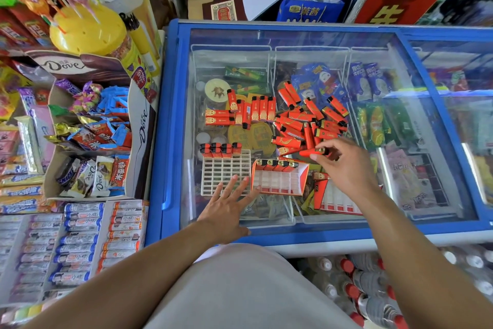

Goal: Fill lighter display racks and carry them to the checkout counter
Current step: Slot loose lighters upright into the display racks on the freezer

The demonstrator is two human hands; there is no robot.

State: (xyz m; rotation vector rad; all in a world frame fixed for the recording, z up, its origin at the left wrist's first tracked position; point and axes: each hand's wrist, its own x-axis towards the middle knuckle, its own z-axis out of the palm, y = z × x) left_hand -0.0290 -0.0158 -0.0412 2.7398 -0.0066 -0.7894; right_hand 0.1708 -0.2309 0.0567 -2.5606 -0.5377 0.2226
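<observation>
On the glass lid of a blue freezer (170, 120) lie several loose red lighters (301, 120). A white grid rack (226, 174) holds a row of lighters along its far edge. Beside it a red and white rack (280, 179) also has a row of lighters at its far edge. A third red and white rack (336, 200) lies to the right, partly under my right forearm. My left hand (229, 206) rests flat with straight fingers on the glass, fingertips touching both racks' near edges. My right hand (344, 163) pinches one red lighter (317, 152) just beyond the middle rack.
A Dove carton of wrapped chocolates (90, 142) stands left of the freezer, with a yellow lollipop stand (88, 30) behind it. Boxed candy rolls (80, 243) fill the near left. Bottles (373, 291) are stacked below the freezer's front. Ice creams show through the glass.
</observation>
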